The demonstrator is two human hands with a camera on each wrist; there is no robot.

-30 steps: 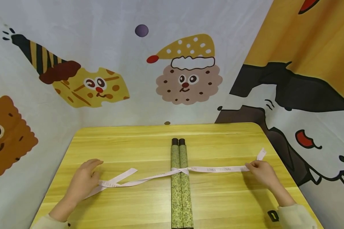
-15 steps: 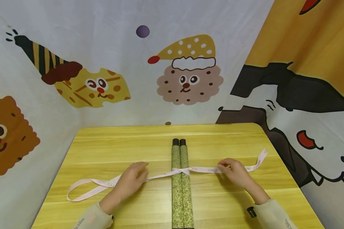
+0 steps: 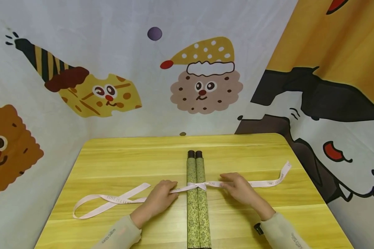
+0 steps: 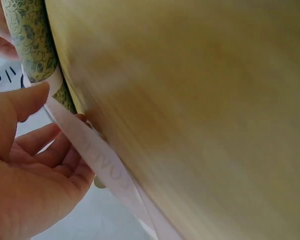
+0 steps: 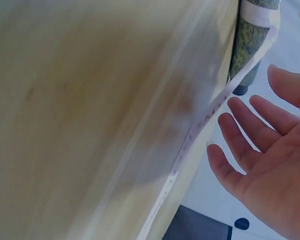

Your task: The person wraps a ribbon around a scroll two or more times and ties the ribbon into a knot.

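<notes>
Two long rolls covered in green patterned cloth (image 3: pixel 193 214) with dark end caps, like rolled scrolls, lie side by side on the table. A pale pink printed ribbon (image 3: pixel 263 183) wraps their middle, crosses on top and stretches out to both sides. Just left of the rolls is my left hand (image 3: pixel 162 197). Its thumb and loosely bent fingers are apart, with the ribbon (image 4: pixel 102 155) running past between them in the left wrist view. My right hand (image 3: pixel 238 188) hovers over the ribbon's right length, its fingers (image 5: pixel 255 127) spread and holding nothing.
The yellow wood-grain table (image 3: pixel 137 152) stands against a cartoon-printed cloth (image 3: pixel 121 41) behind and at both sides. At the left, the ribbon's tail loops and crosses itself; its right tail curls upward towards the table's right edge.
Both hands have moved inward along the ribbon towards the rolls. The right hand has let go of the ribbon's right tail, and the left-hand loop now lies uncovered on the table.
</notes>
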